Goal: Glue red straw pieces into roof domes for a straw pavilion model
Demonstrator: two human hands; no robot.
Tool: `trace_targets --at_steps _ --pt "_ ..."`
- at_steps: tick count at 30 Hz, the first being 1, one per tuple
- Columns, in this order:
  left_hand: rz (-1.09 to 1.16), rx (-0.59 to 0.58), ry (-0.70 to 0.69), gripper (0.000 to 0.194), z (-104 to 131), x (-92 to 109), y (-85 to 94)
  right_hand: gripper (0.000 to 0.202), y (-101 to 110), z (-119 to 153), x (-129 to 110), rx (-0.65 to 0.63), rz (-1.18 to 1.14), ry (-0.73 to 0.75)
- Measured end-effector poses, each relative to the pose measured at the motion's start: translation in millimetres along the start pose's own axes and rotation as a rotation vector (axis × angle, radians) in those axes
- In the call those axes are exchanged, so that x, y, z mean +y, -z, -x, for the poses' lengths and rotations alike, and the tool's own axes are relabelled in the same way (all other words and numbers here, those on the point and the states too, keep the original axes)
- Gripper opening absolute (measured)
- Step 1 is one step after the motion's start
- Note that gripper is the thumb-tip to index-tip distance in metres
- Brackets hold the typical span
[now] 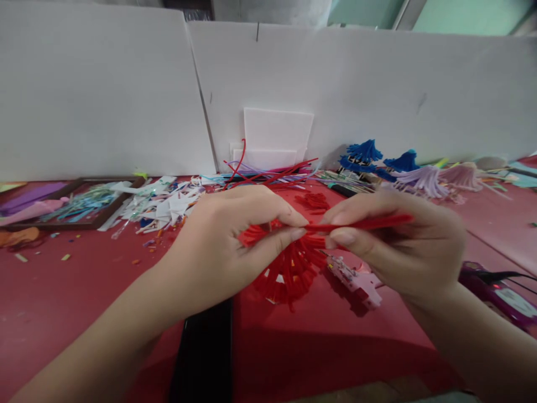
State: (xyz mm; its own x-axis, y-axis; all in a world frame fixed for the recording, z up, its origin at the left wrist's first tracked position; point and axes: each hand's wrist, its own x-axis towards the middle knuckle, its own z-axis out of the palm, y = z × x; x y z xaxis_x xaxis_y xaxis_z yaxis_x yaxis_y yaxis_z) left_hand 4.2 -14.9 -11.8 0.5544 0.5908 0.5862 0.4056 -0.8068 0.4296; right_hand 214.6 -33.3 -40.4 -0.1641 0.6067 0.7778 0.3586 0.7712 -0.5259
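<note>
- At far left I see a brown-framed tray (75, 225) on the red counter (50, 313); thin blue and pale-green strips (90, 201) lie inside it, a pink piece (31, 210) reaches over its left part, and white scraps (168, 204) spread beside its right edge.
- My left hand (226, 246) is closed in a thumb-and-finger pinch on the left end of a red strip (369, 223); a dark slab (205, 358) lies below the wrist.
- Between my hands, the strip is held roughly level above a red fringed piece (289, 274), which sits on the counter, partly hidden by my fingers; long coloured stems (272, 179) lie behind it.
- My right hand (411, 246) pinches the same strip farther right, its tail crossing the fingers; I judge this to be two-handed shaping or straightening, which calls for steady fingertips and light, even tension.
- Under the right hand rests a pink tool (358, 285); blue tufts (364, 154) and lilac tufts (425, 179) stand behind, and a purple device (499, 296) with a black cable lies at far right.
</note>
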Motion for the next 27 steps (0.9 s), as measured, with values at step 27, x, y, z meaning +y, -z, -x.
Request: trace_targets --at_steps 27 --pt "-0.202 -0.359 -0.402 0.027 1 6 11.4 0.024 44 5 -9 -0.561 0.122 0.274"
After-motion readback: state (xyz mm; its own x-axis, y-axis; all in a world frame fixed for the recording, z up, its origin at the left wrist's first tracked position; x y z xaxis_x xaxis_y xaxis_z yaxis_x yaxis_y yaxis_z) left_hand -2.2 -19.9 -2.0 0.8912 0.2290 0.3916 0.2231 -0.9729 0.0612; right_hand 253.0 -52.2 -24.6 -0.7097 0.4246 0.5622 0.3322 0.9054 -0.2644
